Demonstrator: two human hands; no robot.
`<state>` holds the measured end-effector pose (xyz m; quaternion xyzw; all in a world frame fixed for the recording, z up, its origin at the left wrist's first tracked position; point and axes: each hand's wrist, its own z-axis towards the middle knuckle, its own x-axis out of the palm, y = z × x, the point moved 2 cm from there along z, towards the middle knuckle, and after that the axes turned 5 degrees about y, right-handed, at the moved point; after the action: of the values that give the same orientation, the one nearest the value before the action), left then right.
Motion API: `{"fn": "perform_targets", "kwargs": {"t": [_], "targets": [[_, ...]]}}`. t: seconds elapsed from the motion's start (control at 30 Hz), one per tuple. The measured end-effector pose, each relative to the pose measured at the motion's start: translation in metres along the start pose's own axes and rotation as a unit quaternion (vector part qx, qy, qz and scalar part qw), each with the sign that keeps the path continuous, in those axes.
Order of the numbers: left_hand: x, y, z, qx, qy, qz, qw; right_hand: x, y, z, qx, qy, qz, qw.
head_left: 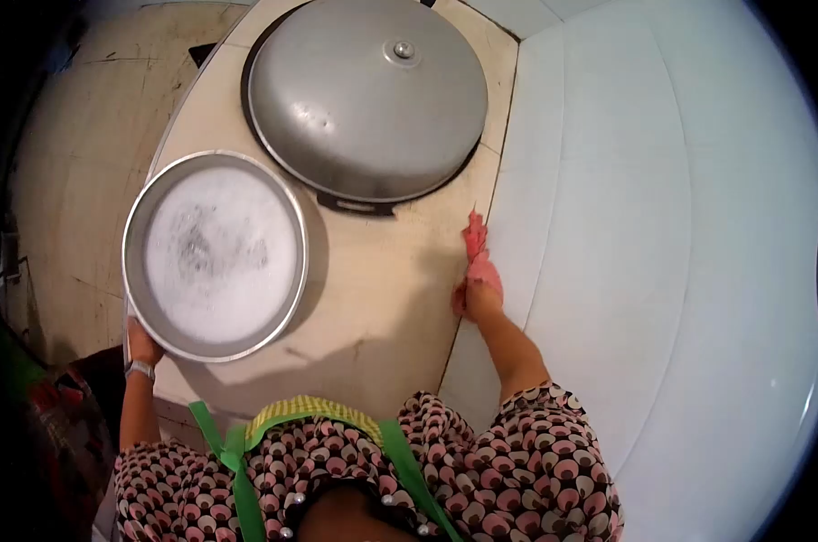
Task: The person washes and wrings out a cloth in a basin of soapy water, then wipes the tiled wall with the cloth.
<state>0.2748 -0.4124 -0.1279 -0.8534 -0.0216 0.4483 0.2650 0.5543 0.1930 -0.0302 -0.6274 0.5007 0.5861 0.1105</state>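
My right hand (483,301) is closed around a pink-red cloth (475,237), pressed to the counter where it meets the wall. Part of the cloth sticks out beyond the fingers. On the left, a round metal pan (293,298) with white suds in it stands at the counter's edge. My left hand (143,344) is against the lower left side of this pan. Its fingers are hidden behind the pan's wall, so I cannot see whether they grip it.
A large domed metal lid (364,108) covers a dark-rimmed wok (355,205) set in the cream tiled counter (373,289). Pale wall panels (626,226) rise along the right. Beyond the counter's left edge lies a stained floor (84,181).
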Motion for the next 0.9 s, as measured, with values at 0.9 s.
{"fn": "perform_targets", "kwargs": {"t": [0.9], "targets": [[0.047, 0.089, 0.067, 0.065, -0.032, 0.018, 0.997, -0.181, 0.065, -0.009, -0.080, -0.133, -0.555, 0.817]]}}
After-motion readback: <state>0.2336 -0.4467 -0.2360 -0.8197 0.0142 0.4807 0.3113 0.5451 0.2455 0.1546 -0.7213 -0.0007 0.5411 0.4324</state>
